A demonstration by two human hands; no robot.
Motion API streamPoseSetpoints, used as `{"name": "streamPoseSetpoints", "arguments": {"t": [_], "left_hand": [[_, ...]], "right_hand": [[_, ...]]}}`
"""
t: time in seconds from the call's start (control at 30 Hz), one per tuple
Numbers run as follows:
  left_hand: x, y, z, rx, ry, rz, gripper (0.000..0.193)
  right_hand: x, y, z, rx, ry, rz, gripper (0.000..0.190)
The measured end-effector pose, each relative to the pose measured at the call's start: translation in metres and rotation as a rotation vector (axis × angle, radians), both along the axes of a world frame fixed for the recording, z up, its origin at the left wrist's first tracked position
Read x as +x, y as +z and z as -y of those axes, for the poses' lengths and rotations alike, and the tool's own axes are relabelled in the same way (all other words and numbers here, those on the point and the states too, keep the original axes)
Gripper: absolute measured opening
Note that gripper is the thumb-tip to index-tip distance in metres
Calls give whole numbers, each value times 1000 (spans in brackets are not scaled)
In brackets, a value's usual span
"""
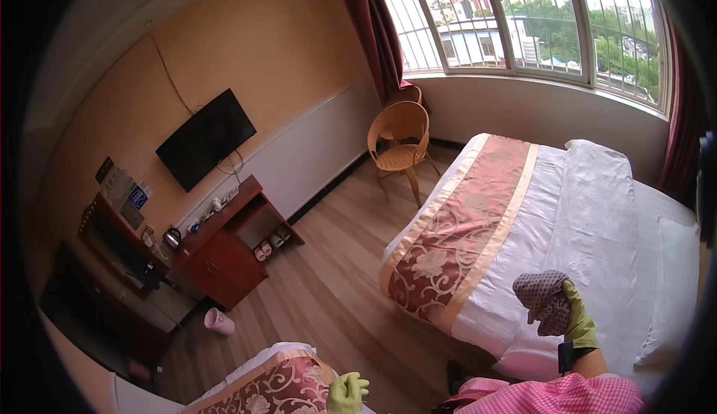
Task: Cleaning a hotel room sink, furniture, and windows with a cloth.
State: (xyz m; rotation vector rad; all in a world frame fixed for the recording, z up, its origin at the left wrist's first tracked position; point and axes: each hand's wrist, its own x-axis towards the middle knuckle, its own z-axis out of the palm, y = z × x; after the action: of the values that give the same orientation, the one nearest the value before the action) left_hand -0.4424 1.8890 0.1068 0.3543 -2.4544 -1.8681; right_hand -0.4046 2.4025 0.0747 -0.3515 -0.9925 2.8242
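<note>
My right hand (579, 314), in a yellow-green rubber glove, is closed around a bunched grey-brown patterned cloth (542, 301). It is held up over the near side of a bed (512, 285) with white bedding and a red floral bed runner (468, 229). Low in the picture, my left hand (345, 394) wears a matching glove. Its fingers are loosely bent and slightly apart, with nothing seen in them. It is beside a second bed's floral runner (285, 383); whether it touches the runner I cannot tell.
A wicker chair (402, 134) stands by the barred window (538, 27). Along the wall are a red-brown cabinet (224, 263) with slippers (269, 247) on its shelf, an electric kettle (172, 237) and a wall-mounted television (206, 139). A pink waste bin (219, 322) sits on the wood-look floor (330, 263).
</note>
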Motion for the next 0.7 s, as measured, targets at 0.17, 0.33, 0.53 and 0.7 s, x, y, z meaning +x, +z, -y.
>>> {"name": "streamPoseSetpoints", "arguments": {"t": [0.17, 0.33, 0.53, 0.7], "left_hand": [[-124, -27, 37, -65, -114, 42, 25], [-231, -33, 135, -54, -80, 154, 40], [-324, 6, 217, 165, -122, 197, 71], [-484, 6, 220, 133, 24, 117, 56]], "right_hand": [[-139, -30, 43, 78, -86, 135, 64], [-317, 26, 131, 111, 137, -7, 61], [-518, 23, 171, -29, 215, -13, 60], [-617, -1, 170, -57, 109, 89, 61]]}}
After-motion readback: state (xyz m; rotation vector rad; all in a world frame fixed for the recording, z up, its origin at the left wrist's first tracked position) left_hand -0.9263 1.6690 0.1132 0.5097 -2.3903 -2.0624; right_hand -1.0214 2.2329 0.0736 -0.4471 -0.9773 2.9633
